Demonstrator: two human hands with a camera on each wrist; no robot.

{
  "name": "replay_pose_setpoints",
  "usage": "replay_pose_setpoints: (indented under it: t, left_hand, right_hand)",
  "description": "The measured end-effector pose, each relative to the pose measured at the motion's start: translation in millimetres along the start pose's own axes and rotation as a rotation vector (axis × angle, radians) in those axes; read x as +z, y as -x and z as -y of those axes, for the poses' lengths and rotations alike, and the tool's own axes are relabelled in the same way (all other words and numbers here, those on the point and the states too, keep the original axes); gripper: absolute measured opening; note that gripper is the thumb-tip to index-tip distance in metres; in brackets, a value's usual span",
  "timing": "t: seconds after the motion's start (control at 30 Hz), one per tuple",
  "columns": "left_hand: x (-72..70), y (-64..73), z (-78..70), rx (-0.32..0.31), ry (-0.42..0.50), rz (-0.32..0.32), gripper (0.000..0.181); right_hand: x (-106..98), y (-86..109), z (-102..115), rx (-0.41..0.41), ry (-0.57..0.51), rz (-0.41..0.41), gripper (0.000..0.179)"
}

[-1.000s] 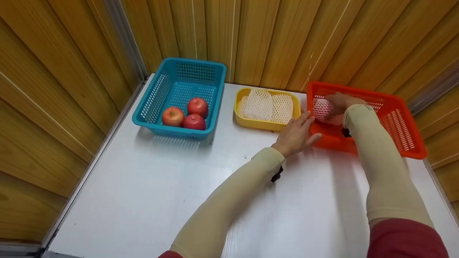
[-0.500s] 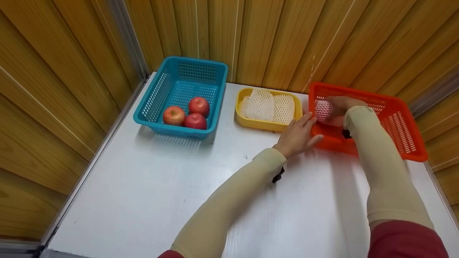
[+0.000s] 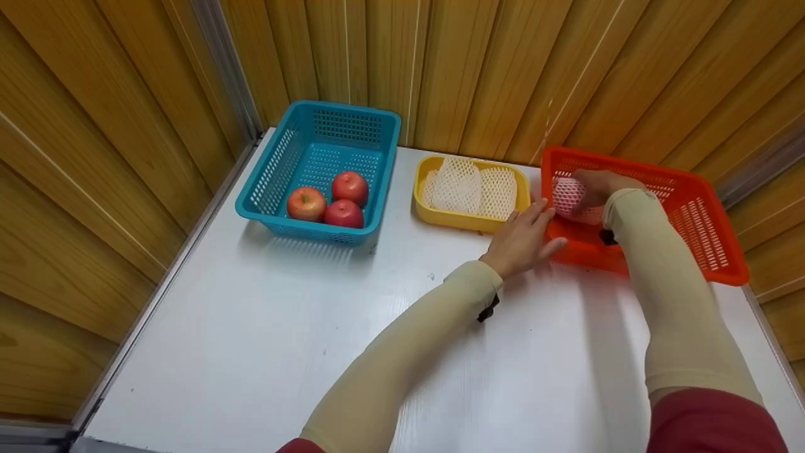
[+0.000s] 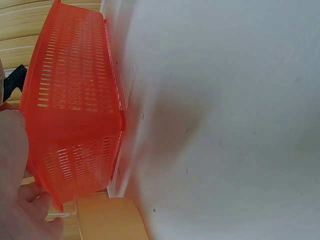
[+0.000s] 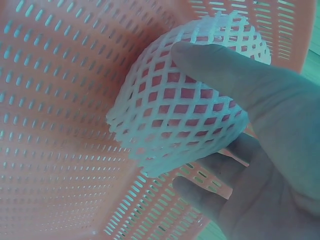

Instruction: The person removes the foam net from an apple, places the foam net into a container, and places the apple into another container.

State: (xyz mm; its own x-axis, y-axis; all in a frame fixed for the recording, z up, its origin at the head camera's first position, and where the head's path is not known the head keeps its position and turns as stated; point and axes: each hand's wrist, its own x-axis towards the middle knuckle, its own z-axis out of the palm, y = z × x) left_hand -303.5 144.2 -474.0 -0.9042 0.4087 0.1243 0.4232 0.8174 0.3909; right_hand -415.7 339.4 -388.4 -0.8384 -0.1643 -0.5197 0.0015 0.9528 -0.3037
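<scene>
In the right wrist view, my right hand holds an apple in a white foam net. The thumb lies across the top of the net, with fingers beneath it. Red skin shows through the mesh. This apple is inside the red basket, near its left end; the hand partly hides it in the head view. At the left front corner of that basket, my left hand rests on the rim, its fingers extended and the thumb spread along the front side.
A yellow tray with several white foam nets stands just left of the red basket. Farther left, a blue basket contains three bare apples. Wooden panels rise behind the white table.
The head view has shifted very slightly. Both hands stay in nearly the same places, the right on the netted apple and the left on the red basket's rim.
</scene>
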Motion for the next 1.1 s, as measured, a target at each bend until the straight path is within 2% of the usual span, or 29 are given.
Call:
replay_pose_setpoints:
  t: [0.1, 0.3, 0.43, 0.57, 0.8, 1.1]
  left_hand:
    - [0.0, 1.0, -1.2, 0.001, -0.005, 0.002, 0.075]
    - [-0.7, 0.9, -3.2, 0.004, -0.018, 0.019, 0.076]
    - [-0.2, 0.1, -2.4, 0.000, -0.013, 0.009, 0.076]
    - [-0.8, 0.0, -0.3, -0.001, -0.006, 0.000, 0.076]
    - [-2.0, -1.0, 0.9, -0.024, 0.003, 0.009, 0.075]
    - [1.0, -0.3, 0.8, -0.013, -0.002, 0.006, 0.076]
  right_hand:
    - [-1.2, -10.2, -6.7, -0.089, 0.120, -0.012, 0.097]
    - [-2.9, -20.8, -16.5, -0.059, 0.070, -0.001, 0.100]
    - [-6.2, -24.8, -19.0, -0.084, 0.079, -0.027, 0.098]
    - [-11.0, -23.1, -17.2, -0.110, 0.105, -0.061, 0.099]
    - [-18.0, -16.4, -17.9, -0.106, 0.036, -0.064, 0.104]
    - [-19.1, -10.4, -23.3, -0.132, 0.073, -0.117, 0.103]
